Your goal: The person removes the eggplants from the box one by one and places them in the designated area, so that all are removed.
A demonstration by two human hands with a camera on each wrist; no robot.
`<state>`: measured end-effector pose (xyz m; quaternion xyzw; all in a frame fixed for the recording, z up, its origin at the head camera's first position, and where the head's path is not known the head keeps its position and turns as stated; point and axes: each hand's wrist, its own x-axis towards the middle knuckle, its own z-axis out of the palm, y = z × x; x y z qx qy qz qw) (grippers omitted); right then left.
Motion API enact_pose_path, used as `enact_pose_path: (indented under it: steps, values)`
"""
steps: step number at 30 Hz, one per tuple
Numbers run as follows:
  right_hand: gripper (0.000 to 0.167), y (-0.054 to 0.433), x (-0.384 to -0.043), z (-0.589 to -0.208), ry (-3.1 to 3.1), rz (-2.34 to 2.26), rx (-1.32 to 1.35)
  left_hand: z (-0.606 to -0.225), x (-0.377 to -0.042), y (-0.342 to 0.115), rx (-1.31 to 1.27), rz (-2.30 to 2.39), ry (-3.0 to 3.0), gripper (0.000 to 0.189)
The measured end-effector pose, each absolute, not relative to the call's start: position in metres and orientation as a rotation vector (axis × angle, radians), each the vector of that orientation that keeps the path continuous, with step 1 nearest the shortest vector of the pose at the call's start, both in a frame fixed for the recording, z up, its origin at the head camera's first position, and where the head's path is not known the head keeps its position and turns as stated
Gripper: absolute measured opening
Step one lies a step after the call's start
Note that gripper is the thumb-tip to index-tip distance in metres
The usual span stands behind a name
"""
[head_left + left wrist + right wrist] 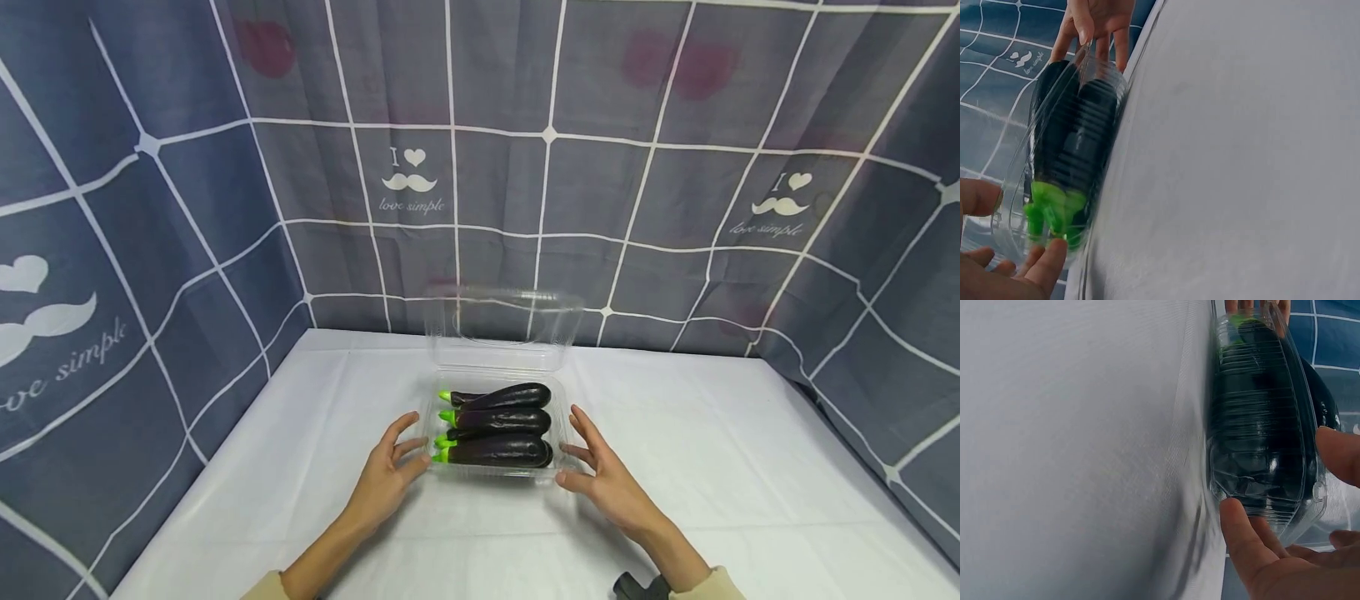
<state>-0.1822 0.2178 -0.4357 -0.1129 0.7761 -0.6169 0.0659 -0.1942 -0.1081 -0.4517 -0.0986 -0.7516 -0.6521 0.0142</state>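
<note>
A clear plastic clamshell box (487, 472) lies on the white cloth, its transparent lid (502, 329) raised at the back. Inside, several dark eggplants (502, 451) lie side by side, green stem ends to the left. My left hand (382, 479) is at the box's left end, thumb near the rim and fingers spread along the wall. At the opposite end is my right hand (611, 483), fingers extended and spread, thumb near the front corner. In the right wrist view, the index fingertip (1233, 509) is right at the box's lower edge and the thumb (1338, 453) is by the rim.
The white cloth-covered table (300, 517) extends around the box. A grey checked curtain (495, 183) with white lines hangs behind and along both sides. A black object (637, 586) shows at the bottom edge, beside the right sleeve (708, 586).
</note>
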Motion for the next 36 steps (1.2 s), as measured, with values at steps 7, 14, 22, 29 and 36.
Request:
enact_pose_path:
  steps: [7,14,22,29,36]
  values:
    - [0.085,0.218,-0.181,-0.435,2.337,-1.830,-0.287,-0.452,-0.196,-0.111,-0.325,-2.041,-2.359,0.069]
    - [0.079,0.218,-0.182,-0.436,2.349,-1.816,-0.291,-0.453,-0.198,-0.112,-0.375,-2.064,-2.360,0.069]
    - [0.075,0.220,-0.182,-0.437,2.355,-1.796,-0.312,-0.452,-0.201,-0.113,-0.388,-1.993,-2.399,0.060]
    - [0.070,0.224,-0.184,-0.432,2.341,-1.793,-0.315,-0.449,-0.211,-0.115,-0.485,-1.853,-2.480,0.055]
    - [0.060,0.234,-0.194,-0.419,2.372,-1.784,-0.324,-0.443,-0.224,-0.122,-0.569,-1.761,-2.595,0.065]
